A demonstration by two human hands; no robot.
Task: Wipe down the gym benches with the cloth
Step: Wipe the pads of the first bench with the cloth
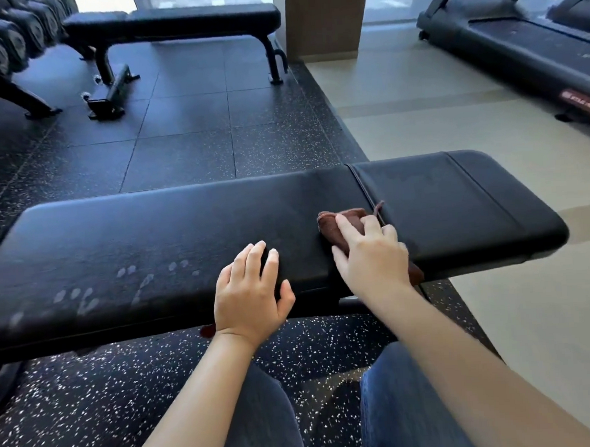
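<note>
The bench [151, 237] pad lies open left of the left hand [249, 294] and right of the right hand [374, 256], which presses the cloth [338, 221] at the seam. Beyond, open floor [179, 127] runs to 1 far bench [173, 19], a rack [4, 50] and a treadmill [516, 40].

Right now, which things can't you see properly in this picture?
All in the head view:
1. Cloth: the right hand covers most of it, so its full shape is hidden.
2. Near bench: its near left corner runs off the picture's left edge.
3. Treadmill label: too small and blurred to read.
4. Dumbbells: cut off by the top left corner, and their markings are blurred.
</note>
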